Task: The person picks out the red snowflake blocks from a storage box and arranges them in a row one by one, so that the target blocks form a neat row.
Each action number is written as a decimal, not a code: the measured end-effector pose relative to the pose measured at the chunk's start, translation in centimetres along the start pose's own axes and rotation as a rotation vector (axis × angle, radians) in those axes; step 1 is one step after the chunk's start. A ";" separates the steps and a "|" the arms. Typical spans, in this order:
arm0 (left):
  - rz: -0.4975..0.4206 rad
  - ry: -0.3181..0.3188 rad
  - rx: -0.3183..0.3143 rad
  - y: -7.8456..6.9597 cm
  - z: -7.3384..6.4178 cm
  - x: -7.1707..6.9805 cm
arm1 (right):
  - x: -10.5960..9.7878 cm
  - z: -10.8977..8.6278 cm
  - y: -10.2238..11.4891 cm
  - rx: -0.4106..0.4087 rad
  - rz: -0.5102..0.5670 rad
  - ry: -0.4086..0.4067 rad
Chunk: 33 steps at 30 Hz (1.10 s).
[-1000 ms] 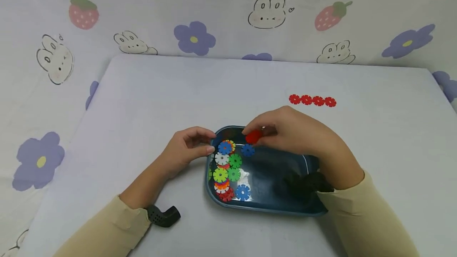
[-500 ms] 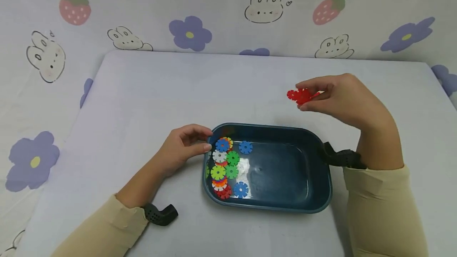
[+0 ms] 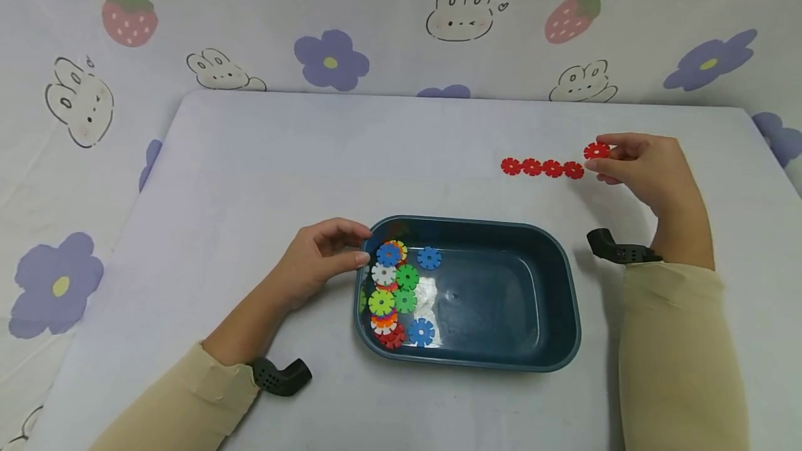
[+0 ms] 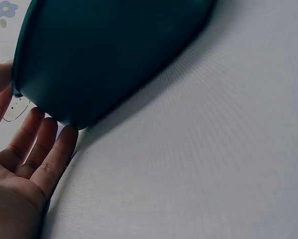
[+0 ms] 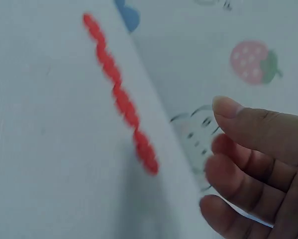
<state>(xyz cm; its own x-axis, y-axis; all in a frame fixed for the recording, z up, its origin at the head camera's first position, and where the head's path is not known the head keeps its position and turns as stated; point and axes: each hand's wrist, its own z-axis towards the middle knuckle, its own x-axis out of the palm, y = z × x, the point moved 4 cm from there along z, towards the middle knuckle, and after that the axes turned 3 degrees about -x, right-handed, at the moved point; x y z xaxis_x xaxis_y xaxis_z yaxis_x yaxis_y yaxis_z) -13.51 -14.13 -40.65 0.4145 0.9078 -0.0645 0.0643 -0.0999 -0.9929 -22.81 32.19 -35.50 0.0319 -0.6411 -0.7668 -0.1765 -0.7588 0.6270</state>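
Note:
In the head view my right hand (image 3: pixel 645 165) pinches a red snowflake building disc (image 3: pixel 596 150) between thumb and fingers, just above the table. More red shows below the fingers; whether it is a second disc I cannot tell. Close to its left lies a row of several red discs (image 3: pixel 541 168), edge to edge. The right wrist view shows the row blurred, and the held disc is hidden there. My left hand (image 3: pixel 328 249) rests its fingertips against the left end of a dark blue tub (image 3: pixel 476 364); the left wrist view shows the fingers (image 4: pixel 54 157) touching its outer wall.
Loose discs in blue, white, green (image 3: pixel 407 277), yellow and red lie heaped along the tub's left inside. A white table (image 3: pixel 282 152) carries everything, with a printed cloth (image 3: pixel 382 12) behind it. A black wrist camera (image 3: pixel 620 249) sits at the right wrist.
My right hand has carried the red disc from above the tub up and over the row to its right end. The left hand stays at the tub.

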 end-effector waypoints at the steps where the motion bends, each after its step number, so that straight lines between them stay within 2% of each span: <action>1: 0.000 0.001 0.003 0.0 0.0 0.0 | 0.2 0.2 -0.7 0.018 -0.002 0.001; 6: 0.002 0.003 0.012 0.0 0.0 0.0 | 1.0 0.9 -3.2 0.065 -0.051 0.030; 9: 0.002 0.003 0.014 0.0 0.0 0.0 | 1.2 1.1 -3.7 0.047 -0.088 0.038; 16: -0.008 0.000 0.009 0.0 0.0 0.0 | 1.7 1.4 -3.5 -0.016 -0.149 0.056; 25: -0.006 -0.002 -0.001 0.0 0.0 0.0 | 1.8 1.4 -4.1 0.026 -0.130 0.045; 33: -0.010 0.002 0.005 -0.1 0.0 0.0 | 1.8 1.6 -4.1 0.019 -0.128 0.057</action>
<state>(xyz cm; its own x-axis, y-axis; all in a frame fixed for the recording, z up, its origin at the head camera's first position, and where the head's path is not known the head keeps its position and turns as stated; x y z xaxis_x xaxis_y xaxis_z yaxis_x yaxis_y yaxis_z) -13.50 -14.08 -40.53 0.4154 0.9080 -0.0541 0.0642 -0.0886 -0.9940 -23.65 34.29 -39.68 0.1105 -0.5454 -0.8308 -0.1858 -0.8326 0.5219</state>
